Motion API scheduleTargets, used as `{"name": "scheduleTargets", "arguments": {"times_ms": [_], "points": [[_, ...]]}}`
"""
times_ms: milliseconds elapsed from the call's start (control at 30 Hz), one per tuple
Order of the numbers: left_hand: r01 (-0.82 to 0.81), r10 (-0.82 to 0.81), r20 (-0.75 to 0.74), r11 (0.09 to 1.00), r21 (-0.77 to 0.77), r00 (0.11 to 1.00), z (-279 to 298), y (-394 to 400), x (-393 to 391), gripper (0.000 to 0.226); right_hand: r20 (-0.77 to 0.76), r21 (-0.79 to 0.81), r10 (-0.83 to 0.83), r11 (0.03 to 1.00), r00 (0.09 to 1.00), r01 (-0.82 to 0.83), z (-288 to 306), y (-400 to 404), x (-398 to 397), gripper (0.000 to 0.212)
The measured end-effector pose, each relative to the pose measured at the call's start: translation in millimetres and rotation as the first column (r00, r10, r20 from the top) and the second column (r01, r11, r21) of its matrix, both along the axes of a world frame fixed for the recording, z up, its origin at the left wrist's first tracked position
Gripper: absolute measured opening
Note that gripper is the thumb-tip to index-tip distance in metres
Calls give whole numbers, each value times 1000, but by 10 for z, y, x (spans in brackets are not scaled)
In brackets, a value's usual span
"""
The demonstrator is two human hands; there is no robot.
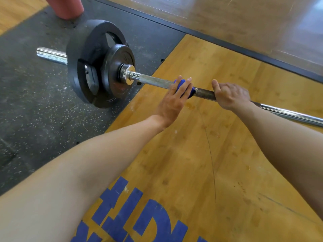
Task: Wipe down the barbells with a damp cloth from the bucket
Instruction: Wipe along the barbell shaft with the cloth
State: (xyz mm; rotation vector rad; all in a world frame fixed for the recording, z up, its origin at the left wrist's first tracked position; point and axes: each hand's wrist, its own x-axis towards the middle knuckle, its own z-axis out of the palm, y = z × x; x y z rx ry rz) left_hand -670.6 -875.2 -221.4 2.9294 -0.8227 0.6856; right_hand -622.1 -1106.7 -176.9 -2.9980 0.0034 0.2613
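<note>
Barbell: a long metal bar (204, 93) is laid across the floor, from the upper left down to the right edge of the view.
Bar surface: a rough grey part is seen near the plates, a dark part in the middle, and a shiny part at the far right.
Plates: a big black plate (82, 67) and a smaller black plate (120, 72) are fitted on the left end of the bar, side by side and touching.
Bar end: a shiny sleeve (51, 55) is seen sticking out past the big plate on the left.
Cloth: a blue cloth (185, 89) is wrapped on the bar, just right of the rough grey part and near the plates.
Left hand: the left hand (174, 102) is laid over the cloth, and the cloth is pressed onto the bar with the fingers held mostly straight.
Right hand: the right hand (230, 96) is curled round the bar just right of the cloth, and the bar is held tight in it.
Floor: a yellow wooden platform (192, 154) with big blue letters (132, 212) is seen under the arms, and a dark speckled rubber mat (35, 110) is seen under the plates.
Far corner: a reddish rounded thing (65, 7) is seen on the mat at the top left; what it is cannot be told.
</note>
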Motion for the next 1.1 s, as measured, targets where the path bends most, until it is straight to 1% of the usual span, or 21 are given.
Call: {"name": "scheduleTargets", "arguments": {"times_ms": [67, 100, 133, 200, 233, 267, 333, 400, 433, 500, 567, 600, 667, 700, 733, 767, 833, 900, 967, 1033, 1100], "points": [[60, -58, -17, 993, 99, 998, 32, 151, 102, 63, -12, 8, -7, 1000, 1000, 7, 12, -15, 68, 64], [55, -51, -36, 990, 127, 998, 45, 290, 155, 66, -20, 11, -8, 1000, 1000, 8, 15, -20, 103, 65], [9, -4, -37, 991, 135, 999, 39, 453, 209, 70, -26, 13, -7, 1000, 1000, 7, 11, -27, 138, 66], [-158, 160, -14, 982, 107, 987, 9, 697, 286, 78, -22, 15, -14, 1000, 1000, 14, 2, -46, 214, 68], [-217, 218, -2, 973, 79, 976, 3, 705, 294, 79, -18, 12, -16, 1000, 1000, 16, 1, -56, 250, 69], [-242, 242, 7, 969, 40, 970, -15, 624, 304, 79, -16, 4, -14, 1000, 1000, 14, 3, -61, 282, 69], [-208, 209, 40, 978, -21, 977, -53, 277, 286, 72, -30, -5, -16, 1000, 999, 16, 19, -64, 337, 69], [-105, 109, 52, 992, -73, 993, -91, -82, 303, 63, -39, -8, -28, 1000, 999, 27, 40, -58, 398, 67], [-52, 57, 62, 996, -72, 996, -97, -175, 347, 60, -40, -10, -37, 999, 998, 37, 54, -66, 432, 67], [9, -8, 66, 1000, -13, 998, -67, -94, 469, 57, -48, -6, -50, 999, 998, 50, 64, -81, 496, 67], [20, -21, 40, 999, 33, 999, -41, 174, 599, 63, -46, -6, -57, 998, 997, 57, 65, -86, 546, 69], [-21, 21, 22, 1000, 15, 1000, -51, 285, 657, 69, -41, -9, -59, 998, 997, 59, 72, -94, 575, 70], [-171, 170, -17, 977, -123, 985, -55, 324, 713, 78, -33, -10, -65, 998, 997, 64, 73, -114, 628, 72], [-212, 211, -24, 959, -189, 977, -61, 222, 722, 78, -29, -9, -68, 998, 997, 67, 75, -117, 659, 72], [-207, 211, -3, 955, -213, 977, -85, 68, 731, 75, -22, -11, -72, 997, 997, 71, 72, -119, 694, 72], [-153, 161, 27, 970, -191, 987, -111, -111, 741, 69, -19, -17, -78, 997, 997, 77, 66, -127, 732, 73], [26, -20, 65, 996, -91, 998, -131, -383, 763, 58, -18, -29, -91, 995, 996, 90, 34, -146, 800, 79], [97, -96, 10, 993, -69, 995, -81, -391, 814, 60, 17, -19, -82, 996, 997, 82, -3, -162, 847, 84], [53, -57, -43, 994, -91, 997, -44, -244, 860, 65, 72, 11, -57, 998, 996, 56, -29, -172, 884, 86], [-63, 54, -65, 986, -153, 996, -55, -61, 901, 68, 104, 22, -45, 999, 994, 43, -38, -191, 895, 87], [-181, 165, -87, 954, -240, 982, -55, -24, 942, 71, 141, 22, -38, 999, 989, 35, -66, -204, 909, 87]]}}
